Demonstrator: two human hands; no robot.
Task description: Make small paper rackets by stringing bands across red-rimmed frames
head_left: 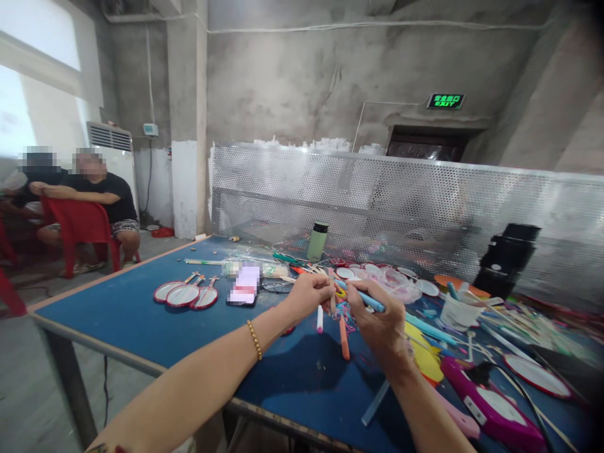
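Observation:
My left hand (309, 294), with a gold beaded bracelet at its wrist, pinches a thin, flat, pale pinkish strip (331, 290) that stands upright. My right hand (381, 322) is closed around a blue pen-like marker (370, 302), its front end pointing toward the strip. Whether the tip touches the strip I cannot tell. Below the hands an orange marker (344, 343) and a white and pink marker (320, 321) lie on the blue tabletop. Tangled pink and blue string (348, 319) sits between the hands, partly hidden.
Red-rimmed round paddles (183, 294) and a phone (244, 283) lie left of my hands. A green bottle (318, 241) stands behind. To the right are a white tub (458, 313), a purple device (493, 409) and loose sticks. Perforated metal panels (292, 182) border the far side.

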